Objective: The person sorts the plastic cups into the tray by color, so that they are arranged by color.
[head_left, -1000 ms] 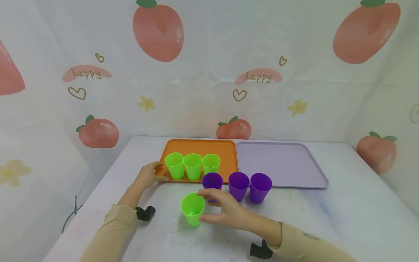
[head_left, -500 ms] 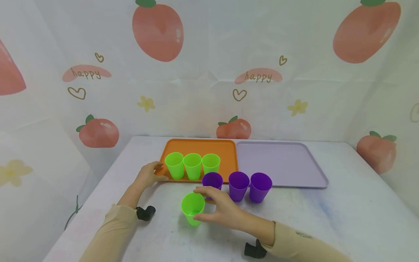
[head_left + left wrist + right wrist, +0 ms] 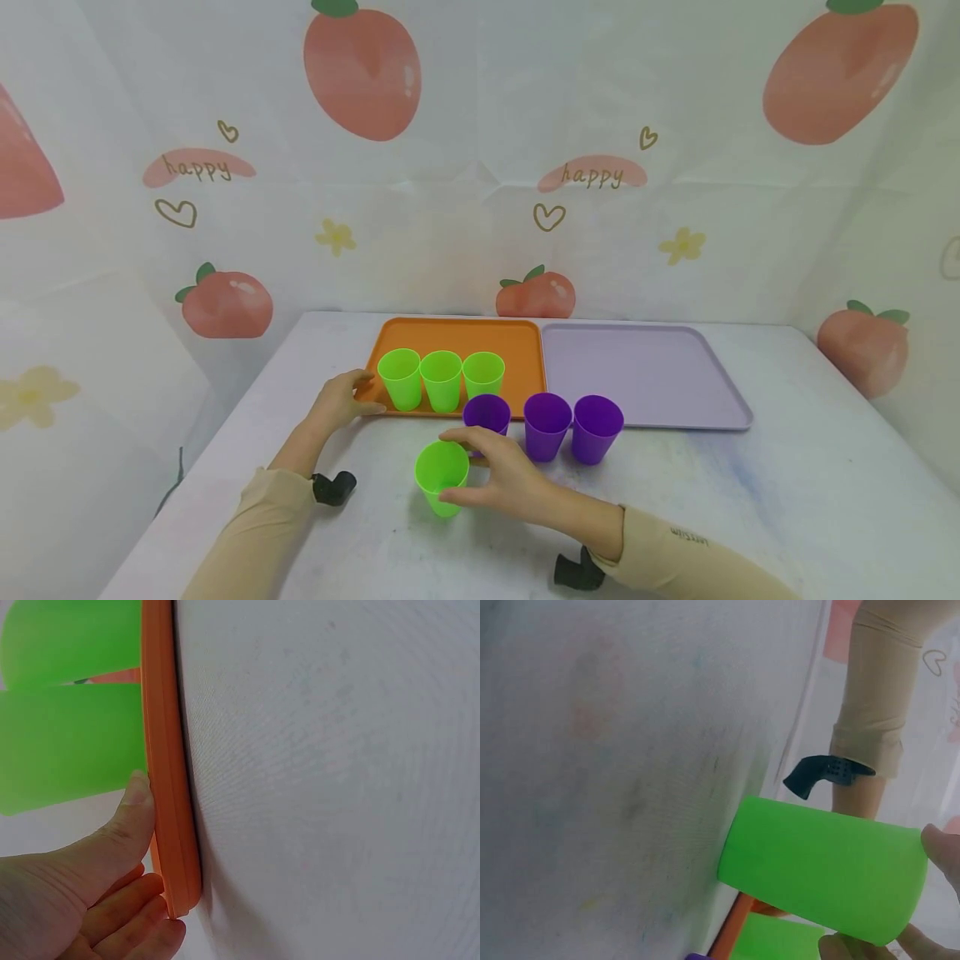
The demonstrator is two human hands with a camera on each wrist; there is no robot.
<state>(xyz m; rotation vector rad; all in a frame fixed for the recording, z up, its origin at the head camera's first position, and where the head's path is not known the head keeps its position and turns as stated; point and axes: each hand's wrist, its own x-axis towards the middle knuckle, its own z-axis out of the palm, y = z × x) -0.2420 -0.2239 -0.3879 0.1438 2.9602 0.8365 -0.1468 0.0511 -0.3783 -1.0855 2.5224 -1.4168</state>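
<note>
An upright green cup (image 3: 433,477) stands on the table in front of the trays. My right hand (image 3: 504,479) reaches round it from the right, thumb on the near side and fingers at the far side; in the right wrist view thumb and fingers lie at the rim end of this cup (image 3: 817,870). My left hand (image 3: 339,403) holds the front left corner of the orange tray (image 3: 465,333). In the left wrist view, the thumb presses the rim of that tray (image 3: 166,772), with the fingers curled by its corner. Three green cups (image 3: 441,383) stand in a row on it.
Three purple cups (image 3: 547,427) stand in a row before the trays, right of the lone green cup; my right hand partly hides the leftmost. A pale lilac tray (image 3: 637,375) lies against the orange tray's right side. A printed cloth (image 3: 450,233) hangs behind the table.
My right hand has moved a little to the left, bringing thumb and fingers round the front green cup. The cups and my left hand have stayed in place.
</note>
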